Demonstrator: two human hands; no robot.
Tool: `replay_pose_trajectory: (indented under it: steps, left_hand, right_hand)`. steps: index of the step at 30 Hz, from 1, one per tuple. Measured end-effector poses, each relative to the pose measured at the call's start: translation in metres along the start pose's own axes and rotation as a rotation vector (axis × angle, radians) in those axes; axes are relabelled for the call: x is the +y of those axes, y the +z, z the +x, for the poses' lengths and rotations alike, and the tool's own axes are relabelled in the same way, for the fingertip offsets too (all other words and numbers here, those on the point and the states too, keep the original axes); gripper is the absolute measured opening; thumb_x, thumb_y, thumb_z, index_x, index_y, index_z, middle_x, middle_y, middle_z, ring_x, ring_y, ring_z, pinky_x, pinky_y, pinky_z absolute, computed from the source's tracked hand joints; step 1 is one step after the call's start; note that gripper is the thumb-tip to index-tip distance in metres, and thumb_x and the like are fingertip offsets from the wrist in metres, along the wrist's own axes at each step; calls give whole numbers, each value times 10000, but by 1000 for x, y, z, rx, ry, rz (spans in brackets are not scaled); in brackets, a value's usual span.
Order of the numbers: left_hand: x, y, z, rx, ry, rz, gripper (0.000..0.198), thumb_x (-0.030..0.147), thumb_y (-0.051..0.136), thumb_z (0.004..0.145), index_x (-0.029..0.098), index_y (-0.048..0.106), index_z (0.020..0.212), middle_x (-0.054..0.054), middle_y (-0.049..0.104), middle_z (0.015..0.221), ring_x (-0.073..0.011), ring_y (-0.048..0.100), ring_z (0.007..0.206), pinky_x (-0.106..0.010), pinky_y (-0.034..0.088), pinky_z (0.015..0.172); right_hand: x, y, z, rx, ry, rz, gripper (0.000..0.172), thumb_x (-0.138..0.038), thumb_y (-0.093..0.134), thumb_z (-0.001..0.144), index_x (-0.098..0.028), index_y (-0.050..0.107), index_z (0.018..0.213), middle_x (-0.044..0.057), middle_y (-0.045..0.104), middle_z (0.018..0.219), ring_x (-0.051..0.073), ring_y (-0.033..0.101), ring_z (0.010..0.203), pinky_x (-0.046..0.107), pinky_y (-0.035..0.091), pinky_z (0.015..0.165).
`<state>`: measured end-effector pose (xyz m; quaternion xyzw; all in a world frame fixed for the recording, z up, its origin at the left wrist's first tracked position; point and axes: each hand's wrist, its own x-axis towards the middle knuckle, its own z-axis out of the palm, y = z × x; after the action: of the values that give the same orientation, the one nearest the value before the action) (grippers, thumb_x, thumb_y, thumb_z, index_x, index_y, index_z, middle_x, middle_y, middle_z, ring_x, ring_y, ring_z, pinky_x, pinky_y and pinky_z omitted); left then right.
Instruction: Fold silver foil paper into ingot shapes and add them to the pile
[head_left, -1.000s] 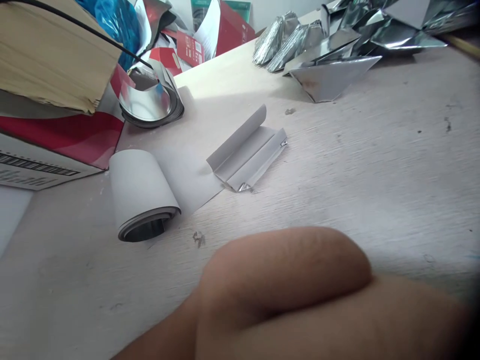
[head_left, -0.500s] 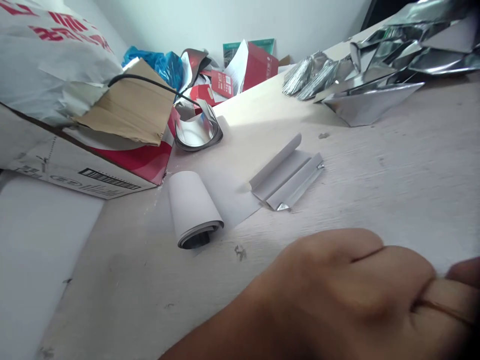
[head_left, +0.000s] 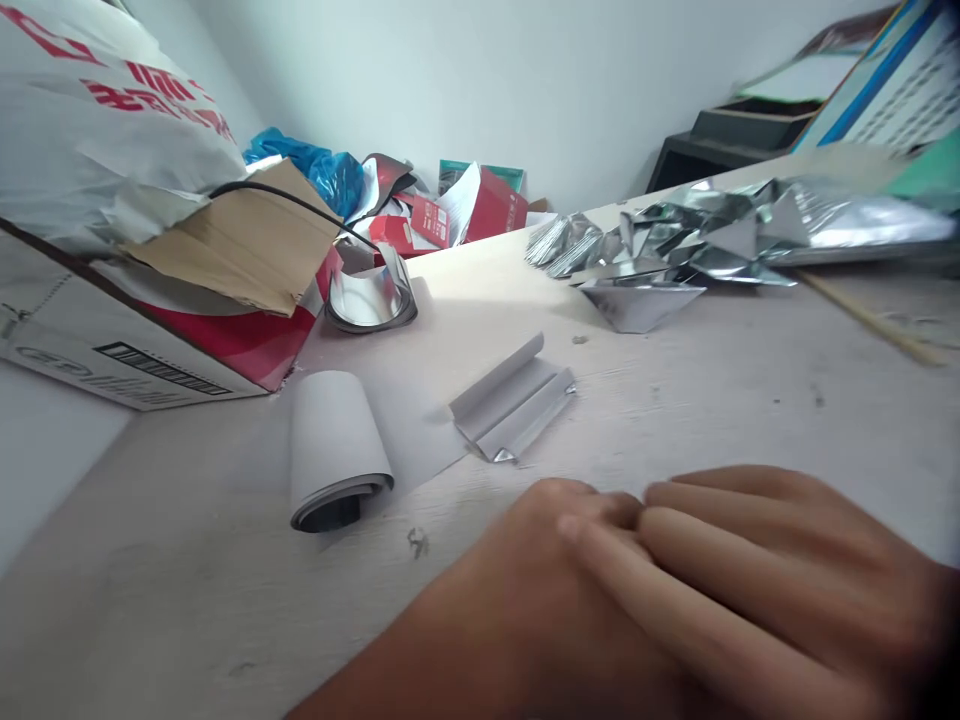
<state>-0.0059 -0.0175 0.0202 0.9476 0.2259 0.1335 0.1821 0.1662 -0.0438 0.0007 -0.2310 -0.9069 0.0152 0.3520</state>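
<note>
My left hand [head_left: 547, 590] comes in from the bottom edge, and my right hand [head_left: 765, 570] lies against it from the right, its fingers reaching across the left knuckles. Both are blurred, and nothing shows between them. They rest close above the pale wooden table top [head_left: 187, 570]. Nearest to them is a folded strip of grey-backed foil sheet [head_left: 514, 400]. To its left lies a rolled grey-backed foil sheet [head_left: 337, 450], its loose end running toward the strip. Farther back sits a curled roll of silver foil [head_left: 371, 300].
A heap of folded silver foil pieces [head_left: 637, 300] lies at the back right, with a thin wooden stick [head_left: 870, 320] beyond it. A cardboard box [head_left: 127, 370] with a white printed sack [head_left: 97, 110] on it stands at the left. A black cable [head_left: 285, 200] and a blue plastic bag [head_left: 315, 170] lie behind.
My right hand has come in from the right edge and now overlaps my left hand. The view has tilted upward and shifted, showing more wall and shelf at the upper right. The foil pieces have not moved.
</note>
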Motion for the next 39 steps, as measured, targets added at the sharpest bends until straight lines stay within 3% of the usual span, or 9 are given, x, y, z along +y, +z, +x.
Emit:
replay_pose_trajectory:
  steps: [3,11,15,20,23,26,31,35,39]
  left_hand:
    - [-3,8,4,77,128,95,172,241,739,621,216,636,756,31,702,766,-220,693,836,-301,577,658]
    - [-16,17,2,380,217,75,407,167,540,772,172,620,1172,-30,717,1120,-212,644,1122,-340,496,1058]
    - [-23,11,6,622,299,218,234,77,513,741,180,645,904,6,699,749,-194,694,806,-536,357,1170]
    - [-46,-13,5,786,34,385,250,21,518,834,170,604,1016,-69,709,1040,-248,614,1152,-528,407,1112]
    - [-66,-18,2,752,-253,394,291,138,533,883,164,571,1171,-103,660,1179,-282,569,1198,-521,449,1057]
    - [-77,-12,1,627,-417,329,435,307,587,892,170,507,1297,-116,607,1294,-301,532,1249,-515,445,1062]
    - [-66,-1,2,519,-458,239,550,402,626,859,187,485,1345,-104,597,1332,-293,540,1259,-479,458,1062]
    - [-62,8,2,447,-444,167,515,236,600,836,193,507,1341,-92,599,1345,-268,546,1269,-450,462,1079]
    - [-66,15,0,461,-400,178,447,201,534,863,223,554,1309,-69,626,1324,-262,554,1268,-469,457,1094]
  right_hand:
    - [11,-19,30,-59,-151,-86,320,-182,452,907,-116,579,1194,46,632,723,170,580,643,338,492,558]
    - [28,-5,32,-6,-217,-34,361,-199,432,864,-110,556,1192,25,635,765,152,608,724,284,489,592]
    - [33,-5,35,71,-115,-28,353,-250,475,884,-106,561,1195,55,644,861,157,576,749,288,484,626]
    - [60,-15,38,186,-25,-206,321,-114,518,861,-130,556,1180,80,631,992,170,570,897,318,522,787]
    - [91,-19,39,194,80,-307,341,-144,513,885,-135,534,1226,122,601,1132,217,549,1064,396,517,924]
    - [115,-19,42,9,212,-269,498,-278,549,911,-146,433,1378,155,493,1362,256,460,1272,458,470,1055]
    - [137,-17,44,-381,50,-137,727,-557,518,924,-158,319,1498,154,366,1530,275,355,1407,515,351,1169]
    - [152,-13,42,-438,51,-23,760,-544,509,930,-113,291,1517,184,364,1534,274,385,1399,484,373,1150]
    - [157,-8,39,-401,65,43,515,-439,542,922,-157,531,1354,150,423,1507,257,460,1338,455,407,1107]
